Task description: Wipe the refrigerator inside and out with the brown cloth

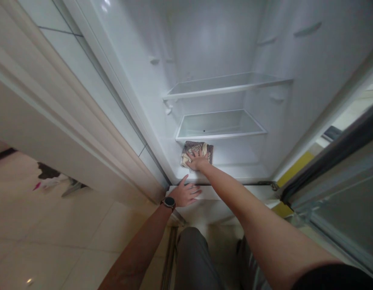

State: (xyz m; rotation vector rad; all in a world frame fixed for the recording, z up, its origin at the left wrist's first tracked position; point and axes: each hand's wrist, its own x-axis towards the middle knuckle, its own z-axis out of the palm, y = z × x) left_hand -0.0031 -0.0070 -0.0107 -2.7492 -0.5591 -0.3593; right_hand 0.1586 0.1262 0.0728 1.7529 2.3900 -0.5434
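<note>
My right hand point(199, 160) lies flat with fingers spread on a folded brown and cream patterned cloth point(192, 146). The cloth rests on the white floor of an open refrigerator point(235, 155), towards its left side. Nearer to me, my left hand point(186, 194) rests with fingers apart on the white ledge point(210, 192) below the compartment. A dark round watch is on my left wrist. The palm of my right hand and part of the cloth under it are hidden.
Above the cloth are a lower glass shelf point(219, 123) and an upper glass shelf point(222, 85). The open refrigerator door point(346, 189) stands at my right. A tiled wall edge point(114, 100) runs along the left. Some dark and white items point(58, 179) lie on the floor further left.
</note>
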